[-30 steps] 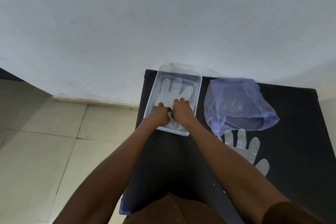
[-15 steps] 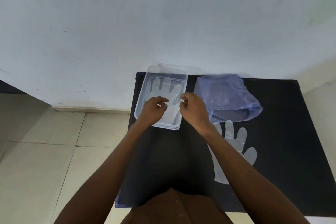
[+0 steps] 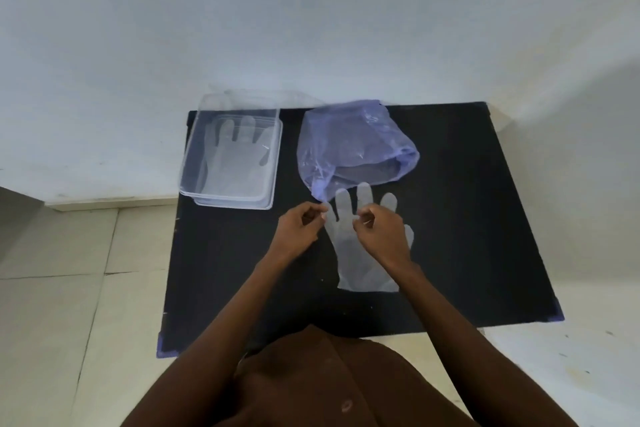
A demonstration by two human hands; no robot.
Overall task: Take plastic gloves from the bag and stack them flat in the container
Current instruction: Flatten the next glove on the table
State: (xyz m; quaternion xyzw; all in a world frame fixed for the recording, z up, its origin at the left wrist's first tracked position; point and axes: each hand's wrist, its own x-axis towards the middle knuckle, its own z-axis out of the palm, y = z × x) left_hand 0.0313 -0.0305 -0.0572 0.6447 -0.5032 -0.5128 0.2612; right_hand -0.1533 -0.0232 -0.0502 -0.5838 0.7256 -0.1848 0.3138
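Translucent plastic covers the black rectangular desk [image 3: 467, 218] in three places. A clear loose plastic glove [image 3: 360, 260] lies flat under both hands, cuff toward the person. The left hand [image 3: 298, 229] hovers at the glove's left edge, fingers curled with thumb and forefinger close together; whether it pinches the film cannot be told. The right hand [image 3: 381, 236] sits over the glove's palm, fingers curled likewise. Just beyond the fingertips lies the crumpled purple plastic bag [image 3: 353, 146]. Further left of the left hand, the clear rectangular plastic container [image 3: 194, 163] holds a flat glove [image 3: 235, 159].
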